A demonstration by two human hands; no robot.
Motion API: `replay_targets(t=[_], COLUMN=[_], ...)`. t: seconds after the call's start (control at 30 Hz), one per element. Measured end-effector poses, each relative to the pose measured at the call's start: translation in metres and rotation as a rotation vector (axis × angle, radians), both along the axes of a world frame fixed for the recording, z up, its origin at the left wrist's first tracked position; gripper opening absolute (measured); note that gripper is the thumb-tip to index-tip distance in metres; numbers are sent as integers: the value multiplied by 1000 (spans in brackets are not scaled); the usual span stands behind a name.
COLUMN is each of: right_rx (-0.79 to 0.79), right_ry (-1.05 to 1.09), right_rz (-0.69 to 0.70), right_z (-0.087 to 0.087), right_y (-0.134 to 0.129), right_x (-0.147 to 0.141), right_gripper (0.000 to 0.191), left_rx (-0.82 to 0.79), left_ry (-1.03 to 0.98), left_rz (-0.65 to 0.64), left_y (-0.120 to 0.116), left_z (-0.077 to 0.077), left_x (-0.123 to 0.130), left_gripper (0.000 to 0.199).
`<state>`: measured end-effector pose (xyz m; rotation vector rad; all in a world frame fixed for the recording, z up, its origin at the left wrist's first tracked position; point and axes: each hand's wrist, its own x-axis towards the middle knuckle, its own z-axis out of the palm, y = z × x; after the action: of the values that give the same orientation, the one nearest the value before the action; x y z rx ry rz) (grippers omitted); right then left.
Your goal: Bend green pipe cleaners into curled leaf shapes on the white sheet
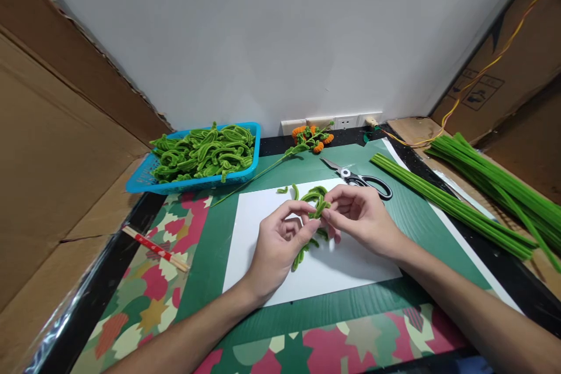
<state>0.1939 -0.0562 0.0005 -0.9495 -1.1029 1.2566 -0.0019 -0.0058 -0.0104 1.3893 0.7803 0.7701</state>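
Note:
Both hands meet over a white sheet (249,245), around a curled green fuzzy stem piece (321,203). My left hand (280,245) pinches its lower left side between thumb and fingers. From the right, my right hand (362,219) pinches the same piece with thumb and forefinger. More green fuzzy pieces lie on the sheet, some just behind the fingers and one (298,258) below them. Short green bits (283,190) rest near the sheet's top edge. Open-bladed scissors (346,173) with black handles lie just behind my right hand.
A blue basket (254,169) of bent green pieces stands at the back left. An orange-flowered stem (307,143) lies near the wall sockets (345,123). Long green stems (451,204) lie on the right, with a larger bundle (504,187) beyond. Paper-sleeved chopsticks (155,248) lie left.

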Motion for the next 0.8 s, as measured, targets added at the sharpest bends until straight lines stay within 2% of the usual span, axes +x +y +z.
replay_targets(t=[0.2, 0.37, 0.57, 0.8], right_rx=[11, 76, 235, 324], right_ry=[-51, -256, -481, -595], right_rz=[54, -44, -138, -165], right_z=[0, 3, 2, 0], right_y=[-2, -3, -6, -6], right_x=[0, 0, 1, 3], right_gripper=[21, 17, 15, 11], left_rx=[48, 51, 28, 78], left_ry=[35, 31, 45, 49], left_rz=[-14, 7, 13, 11], left_y=[-1, -2, 0, -1], left_z=[3, 5, 1, 3], left_x=[1, 1, 0, 0], left_gripper=[26, 26, 29, 26])
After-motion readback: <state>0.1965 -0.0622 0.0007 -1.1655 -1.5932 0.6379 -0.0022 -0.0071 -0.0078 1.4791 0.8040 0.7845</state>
